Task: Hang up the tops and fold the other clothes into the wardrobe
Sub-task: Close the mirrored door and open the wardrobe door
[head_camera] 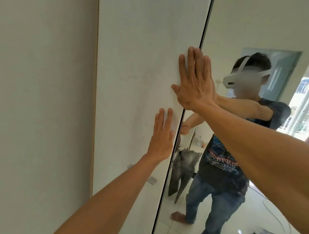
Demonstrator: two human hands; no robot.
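Note:
A white wardrobe door panel (138, 64) fills the middle of the view. My left hand (162, 136) lies flat against it with straight fingers, close to its right edge. My right hand (194, 80) presses flat higher up, its fingers spanning the dark seam between the white panel and the mirrored door (252, 22). The mirror reflects a person with both arms stretched out, and grey trousers (183, 170) hanging behind. Neither hand holds any clothing. The wardrobe's inside is hidden.
A plain beige wall (42, 104) stands to the left of the wardrobe. Two small grey fittings (152, 180) sit low on the white panel. The mirror shows a white tiled floor (245, 219), a cable lying on it, and a bright window (303, 109) at the right.

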